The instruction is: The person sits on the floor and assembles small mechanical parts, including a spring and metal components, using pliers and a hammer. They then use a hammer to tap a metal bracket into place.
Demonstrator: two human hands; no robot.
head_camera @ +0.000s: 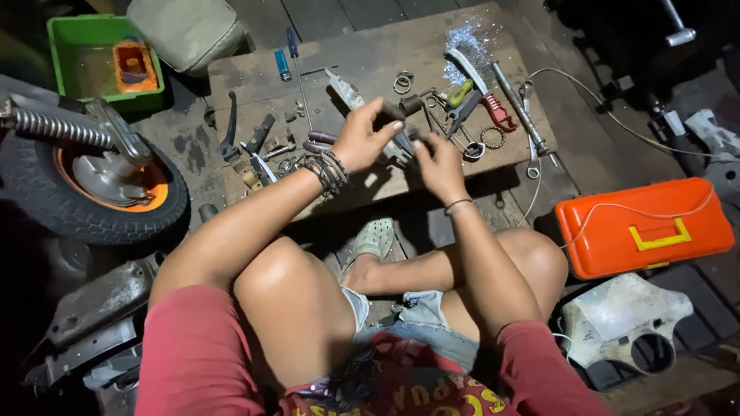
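Observation:
I sit cross-legged in front of a low wooden board [370, 65] strewn with tools. My left hand [362, 137] and my right hand [435, 162] meet over the board's near edge, both closed on a small dark metal part [401, 132]. The part is mostly hidden by my fingers, so its shape is unclear. Beaded bracelets wrap my left wrist. Just beyond my hands lie a coil spring [412, 102], metal rings [403, 81] and red-handled pliers [497, 110].
A small wheel with an orange rim [100, 185] and a shock absorber [54, 127] lie at left. A green tray [104, 58] sits at the back left. An orange toolbox [644, 227] stands at right. A white plastic cover [624, 320] lies below it. Wrenches [520, 112] and a screwdriver [295, 65] lie on the board.

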